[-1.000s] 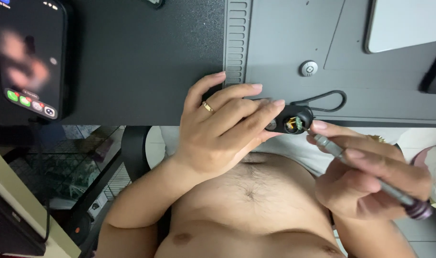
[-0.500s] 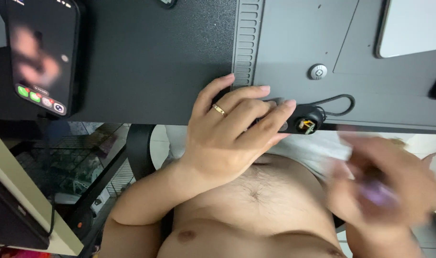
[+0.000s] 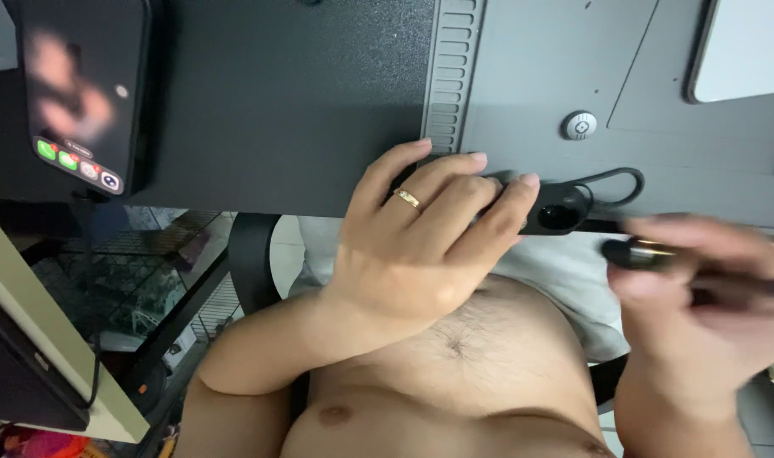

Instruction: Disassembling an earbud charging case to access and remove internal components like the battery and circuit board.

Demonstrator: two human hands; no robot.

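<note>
My left hand (image 3: 421, 229), with a gold ring on one finger, grips a small black device (image 3: 556, 210) that has a round opening at its end and a black cord loop. It rests at the near edge of the dark desk (image 3: 277, 102). My right hand (image 3: 701, 297) is blurred just right of the device. It holds a thin dark tool (image 3: 650, 254) whose tip points left, a short gap away from the device's opening.
A phone (image 3: 77, 89) with a lit screen stands at the left on the desk. A grey panel (image 3: 540, 76) with a ribbed strip and a round silver screw (image 3: 580, 125) lies behind the hands. A white pad (image 3: 747, 47) is at the top right.
The right hand swung away from the device in a blur, then came back up near it with the tool. The left hand kept its hold on the device.
</note>
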